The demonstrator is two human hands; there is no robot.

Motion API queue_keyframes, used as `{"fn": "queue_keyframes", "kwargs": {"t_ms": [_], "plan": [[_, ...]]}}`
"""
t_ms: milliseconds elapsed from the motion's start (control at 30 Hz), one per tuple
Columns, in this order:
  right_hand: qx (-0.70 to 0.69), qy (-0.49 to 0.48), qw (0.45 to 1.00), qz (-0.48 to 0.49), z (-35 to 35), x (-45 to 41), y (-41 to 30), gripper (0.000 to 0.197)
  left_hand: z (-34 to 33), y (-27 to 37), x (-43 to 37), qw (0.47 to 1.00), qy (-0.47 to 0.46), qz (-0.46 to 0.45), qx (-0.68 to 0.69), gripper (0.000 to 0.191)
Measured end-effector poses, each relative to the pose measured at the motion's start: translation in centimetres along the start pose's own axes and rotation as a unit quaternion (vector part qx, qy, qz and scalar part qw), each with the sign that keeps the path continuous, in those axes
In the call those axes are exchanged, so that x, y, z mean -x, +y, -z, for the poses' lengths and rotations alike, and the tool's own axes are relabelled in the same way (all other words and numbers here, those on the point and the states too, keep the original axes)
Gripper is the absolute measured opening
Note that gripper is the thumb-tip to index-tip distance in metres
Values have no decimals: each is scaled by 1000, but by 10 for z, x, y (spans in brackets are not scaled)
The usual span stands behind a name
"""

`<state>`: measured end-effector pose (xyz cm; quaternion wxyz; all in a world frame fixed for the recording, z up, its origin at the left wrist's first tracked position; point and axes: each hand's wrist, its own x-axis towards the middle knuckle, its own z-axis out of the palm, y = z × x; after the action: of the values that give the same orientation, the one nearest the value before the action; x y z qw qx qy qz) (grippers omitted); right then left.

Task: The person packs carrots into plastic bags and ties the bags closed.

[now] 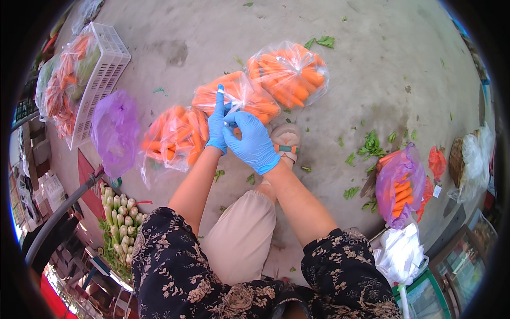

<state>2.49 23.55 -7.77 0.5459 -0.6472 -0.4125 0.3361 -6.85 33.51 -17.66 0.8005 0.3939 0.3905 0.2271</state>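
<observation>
My left hand (217,125) and my right hand (251,139), both in blue disposable gloves, are close together over the middle clear plastic bag of carrots (255,97). The left index finger points away from me, with a small white patch near its tip. My right thumb and forefinger come together beside the left hand, by a tiny white bit. Whether either hand grips it or the bag's knotted neck is unclear. Left of the hands lies another clear bag of carrots (179,133), its plastic loose at one end. A third, knotted bag of carrots (287,73) lies beyond on the right.
A white plastic crate (105,60) with bagged vegetables stands left, near a purple plastic bag (114,131) and bundled celery (123,219). At right are an open purple bag with carrots (401,187) and a wicker basket (457,159). Leaf scraps (371,144) litter the concrete floor.
</observation>
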Motion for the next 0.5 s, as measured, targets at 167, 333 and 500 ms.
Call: {"fn": "queue_keyframes", "kwargs": {"t_ms": [167,333,500], "plan": [[287,98,944,-129,18,-2,41,52,-26,44,-8,990,62,-90,-93,68],[184,28,980,-67,13,-15,54,60,-32,83,4,991,75,-106,28,67],[160,21,983,-93,14,-15,69,60,-28,77,-11,963,38,-187,-191,65]]}}
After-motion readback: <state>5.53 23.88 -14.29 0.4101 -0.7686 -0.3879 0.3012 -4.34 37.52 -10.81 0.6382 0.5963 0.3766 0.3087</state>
